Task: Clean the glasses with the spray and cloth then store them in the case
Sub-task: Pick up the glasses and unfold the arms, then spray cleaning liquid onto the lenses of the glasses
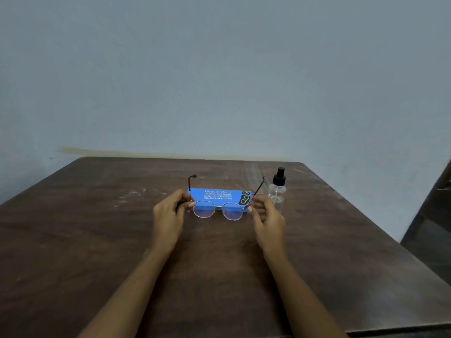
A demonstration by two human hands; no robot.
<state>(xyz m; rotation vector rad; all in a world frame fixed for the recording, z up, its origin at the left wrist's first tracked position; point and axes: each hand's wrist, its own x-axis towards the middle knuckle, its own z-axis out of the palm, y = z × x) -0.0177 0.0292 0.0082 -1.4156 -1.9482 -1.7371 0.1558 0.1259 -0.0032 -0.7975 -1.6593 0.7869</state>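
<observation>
A scuffed dark wooden table [85, 240] meets a plain grey-blue wall [219, 69]. The left hand [170, 213] and right hand [266, 215] each pinch one end of the glasses [218, 209], held in front of the blue case [217, 194] near the far edge. The spray bottle [277, 191] stands toward the far right corner.

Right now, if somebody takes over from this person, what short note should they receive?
Left hand pinches the glasses at one hinge, right hand at the other; temples unfolded.
Blue case lies shut on the table beyond them; spray bottle stands right of it. No cloth in view.
Done: glasses in hand. Left, it seems: spray, wipe, fold, store in case.
</observation>
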